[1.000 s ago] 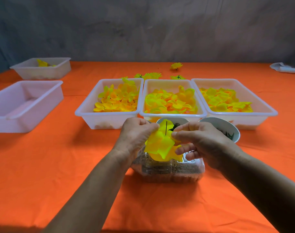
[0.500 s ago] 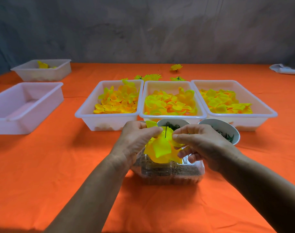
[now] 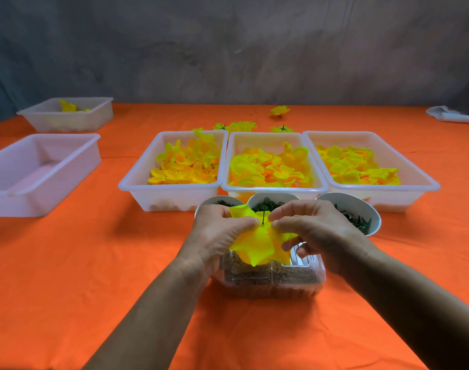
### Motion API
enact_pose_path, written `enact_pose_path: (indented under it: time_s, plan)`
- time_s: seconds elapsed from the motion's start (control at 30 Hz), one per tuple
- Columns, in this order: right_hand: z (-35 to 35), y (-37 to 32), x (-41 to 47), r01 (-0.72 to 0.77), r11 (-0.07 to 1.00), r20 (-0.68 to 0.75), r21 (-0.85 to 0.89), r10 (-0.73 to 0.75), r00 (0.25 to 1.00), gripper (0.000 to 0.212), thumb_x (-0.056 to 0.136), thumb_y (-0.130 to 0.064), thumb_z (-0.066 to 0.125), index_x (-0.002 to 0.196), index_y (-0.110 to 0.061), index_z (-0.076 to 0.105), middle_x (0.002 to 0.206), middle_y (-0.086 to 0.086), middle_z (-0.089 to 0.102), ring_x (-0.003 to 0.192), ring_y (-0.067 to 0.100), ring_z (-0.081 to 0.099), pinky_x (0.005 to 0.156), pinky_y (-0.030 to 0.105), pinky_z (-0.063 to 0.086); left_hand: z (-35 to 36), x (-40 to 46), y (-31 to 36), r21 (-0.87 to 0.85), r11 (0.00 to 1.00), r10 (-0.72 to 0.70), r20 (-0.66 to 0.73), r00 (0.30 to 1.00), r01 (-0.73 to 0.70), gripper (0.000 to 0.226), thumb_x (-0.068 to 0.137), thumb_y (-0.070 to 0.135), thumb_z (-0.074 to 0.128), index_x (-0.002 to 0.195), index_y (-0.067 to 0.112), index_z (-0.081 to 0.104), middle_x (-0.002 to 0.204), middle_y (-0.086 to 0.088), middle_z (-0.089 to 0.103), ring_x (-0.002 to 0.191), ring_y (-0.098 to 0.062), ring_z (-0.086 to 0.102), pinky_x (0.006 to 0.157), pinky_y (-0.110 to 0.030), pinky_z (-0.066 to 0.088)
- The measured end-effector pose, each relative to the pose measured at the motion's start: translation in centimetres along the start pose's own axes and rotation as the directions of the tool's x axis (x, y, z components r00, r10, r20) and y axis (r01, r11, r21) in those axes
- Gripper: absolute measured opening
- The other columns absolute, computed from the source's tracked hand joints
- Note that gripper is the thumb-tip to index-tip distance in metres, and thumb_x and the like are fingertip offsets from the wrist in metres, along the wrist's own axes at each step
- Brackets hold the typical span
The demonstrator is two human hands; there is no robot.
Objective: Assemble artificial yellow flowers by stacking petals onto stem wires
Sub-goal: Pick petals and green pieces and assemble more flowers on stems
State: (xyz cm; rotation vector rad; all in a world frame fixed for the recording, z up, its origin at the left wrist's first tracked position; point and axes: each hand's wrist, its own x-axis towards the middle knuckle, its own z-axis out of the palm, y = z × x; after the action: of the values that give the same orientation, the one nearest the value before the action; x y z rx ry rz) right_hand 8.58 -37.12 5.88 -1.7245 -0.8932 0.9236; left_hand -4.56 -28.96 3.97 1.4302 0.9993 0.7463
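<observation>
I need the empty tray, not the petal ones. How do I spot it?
Start from the row of three white trays full of yellow petals at the centre of the orange table. Look left across a gap to the near tray. Unlike the far-left tray behind it, it shows no petals inside.

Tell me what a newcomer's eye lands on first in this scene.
First, the yellow flower at centre front, pinched between the left hand and right hand, a dark stem wire poking up through it. Behind stand three white trays of yellow petals, side by side on the bright orange tablecloth.
</observation>
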Motion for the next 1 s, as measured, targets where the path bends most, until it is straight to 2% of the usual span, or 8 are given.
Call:
enact_pose_path:
  time_s: [0.2, 0.4, 0.57, 0.7, 0.8, 0.87, 0.93, 1.0]
  plan:
    - [0.2, 0.0, 0.1, 0.037, 0.997, -0.011, -0.066, -0.038, 0.999, 0.008, 0.082, -0.012, 0.07, 0.075, -0.018, 0.068, 0.065, -0.003, 0.065, 0.044, 0.004, 0.057, 0.042, 0.02, 0.037, 0.0, 0.1, -0.3, -0.005, 1.0, 0.01, -0.009, 1.0, -0.01, 0.015, 0.073, 0.003, 0.075, 0.064, 0.006, 0.064, 0.07, -0.012, 0.065, 0.065, -0.02, 0.06, 0.06, -0.028, 0.048]
    - [0.8, 0.5, 0.4, 0.044, 0.993, -0.042, -0.11, -0.049, 0.998, 0.014, 0.078, -0.005, 0.071, 0.068, -0.014, 0.067, 0.058, 0.0, 0.059, 0.051, 0.013, 0.045, 0.037, 0.017, 0.034, 0.2, 0.2, -0.8, 0.016, 1.0, 0.0, -0.013, 1.0, 0.0, 0.016, 0.072, 0.0, 0.074, 0.081, -0.012, 0.065, 0.08, -0.027, 0.067, 0.069, -0.025, 0.061, 0.073, -0.052, 0.053]
    - [0.7, 0.7, 0.6, 0.051, 0.991, -0.027, -0.121, -0.055, 0.998, 0.016, 0.078, -0.004, 0.072, 0.067, -0.014, 0.066, 0.056, -0.001, 0.056, 0.046, 0.008, 0.042, 0.036, 0.016, 0.031, 0.1, 0.3, -1.0, 0.006, 1.0, -0.011, -0.041, 0.999, 0.011, 0.02, 0.071, 0.003, 0.077, 0.082, -0.009, 0.065, 0.087, -0.028, 0.068, 0.078, -0.036, 0.067, 0.076, -0.059, 0.053]
    - [0.6, 1.0, 0.7, 0.045, 0.993, -0.018, -0.113, -0.048, 0.999, 0.013, 0.078, -0.007, 0.073, 0.07, -0.015, 0.067, 0.063, 0.002, 0.059, 0.055, 0.016, 0.045, 0.04, 0.019, 0.032, 0.0, 0.5, -1.3, 0.003, 1.0, -0.023, -0.031, 0.999, 0.023, 0.027, 0.069, 0.006, 0.079, 0.085, -0.011, 0.065, 0.089, -0.03, 0.067, 0.082, -0.041, 0.068, 0.075, -0.061, 0.052]
    - [0.6, 1.3, 0.8, 0.026, 0.998, -0.007, -0.061, -0.026, 1.0, 0.011, 0.078, -0.007, 0.073, 0.072, -0.014, 0.067, 0.067, 0.007, 0.062, 0.064, 0.021, 0.045, 0.044, 0.021, 0.032, -0.2, 0.6, -1.6, 0.014, 0.999, -0.041, -0.015, 0.999, 0.041, 0.019, 0.07, 0.006, 0.079, 0.078, -0.005, 0.067, 0.083, -0.026, 0.069, 0.08, -0.04, 0.068, 0.073, -0.056, 0.055]
    - [0.6, 1.6, 0.8, 0.034, 0.999, -0.008, -0.04, -0.034, 0.999, 0.012, 0.077, -0.007, 0.074, 0.071, -0.016, 0.067, 0.067, 0.007, 0.062, 0.056, 0.013, 0.05, 0.041, 0.018, 0.032, -0.4, 0.6, -2.0, 0.017, 0.999, -0.034, 0.003, 0.999, 0.034, 0.014, 0.072, 0.007, 0.079, 0.073, -0.001, 0.067, 0.069, -0.019, 0.07, 0.061, -0.027, 0.068, 0.052, -0.035, 0.057]
    - [0.7, 2.1, 0.6, 0.096, 0.994, -0.039, -0.056, -0.098, 0.994, 0.013, 0.076, -0.009, 0.076, 0.07, -0.018, 0.068, 0.064, 0.002, 0.059, 0.043, 0.0, 0.047, 0.04, 0.014, 0.033, -0.4, 0.5, -2.2, 0.017, 1.0, 0.004, 0.004, 1.0, -0.004, 0.015, 0.072, 0.009, 0.079, 0.071, 0.003, 0.065, 0.06, -0.01, 0.064, 0.05, -0.019, 0.058, 0.036, -0.017, 0.04]
    - [0.9, 2.6, 0.3, 0.224, 0.957, -0.097, -0.186, -0.245, 0.965, 0.012, 0.074, -0.014, 0.077, 0.074, -0.024, 0.07, 0.068, -0.006, 0.058, 0.05, -0.003, 0.049, 0.05, 0.012, 0.036, -0.5, 0.4, -2.4, 0.049, 0.996, 0.071, -0.025, 0.997, -0.069, 0.019, 0.07, 0.011, 0.081, 0.072, 0.007, 0.062, 0.066, -0.01, 0.063, 0.057, -0.021, 0.057, 0.041, -0.022, 0.04]
